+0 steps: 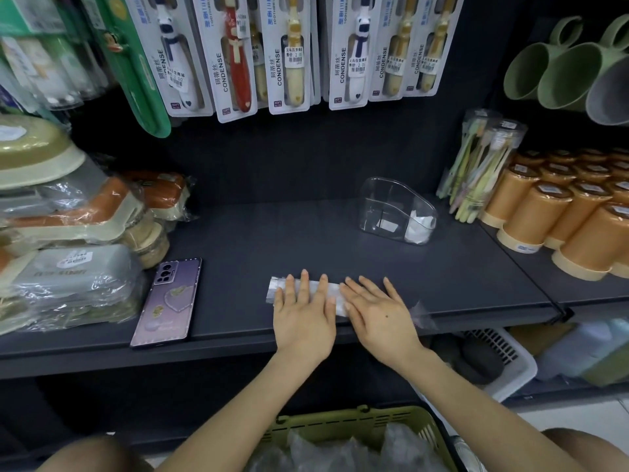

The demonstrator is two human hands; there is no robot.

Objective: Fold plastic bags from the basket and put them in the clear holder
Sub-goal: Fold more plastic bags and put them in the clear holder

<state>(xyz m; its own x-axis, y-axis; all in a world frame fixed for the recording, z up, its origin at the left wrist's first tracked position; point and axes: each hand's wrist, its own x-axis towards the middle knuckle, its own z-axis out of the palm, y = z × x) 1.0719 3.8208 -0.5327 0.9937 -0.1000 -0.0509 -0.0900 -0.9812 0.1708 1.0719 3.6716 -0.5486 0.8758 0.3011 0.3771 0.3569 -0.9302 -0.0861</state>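
Observation:
A clear plastic bag (277, 288), folded into a long narrow strip, lies near the front edge of the dark shelf (258, 233). My left hand (304, 313) presses flat on its left half with straight fingers. My right hand (378, 310) presses flat on its right half, and the bag's loose end (422, 315) sticks out past it. The clear holder (396, 209) stands farther back on the right with a folded white bag (420, 226) inside. The olive basket (343, 425) below holds several crumpled clear bags (357, 451).
A purple phone (168, 301) lies at the left of the bag. Wrapped soap boxes (75, 253) are stacked far left. Orange cups (565, 216) and a tube of toothbrushes (483, 165) stand at the right. Carded toothbrushes (289, 52) hang above. A white basket (510, 362) sits below right.

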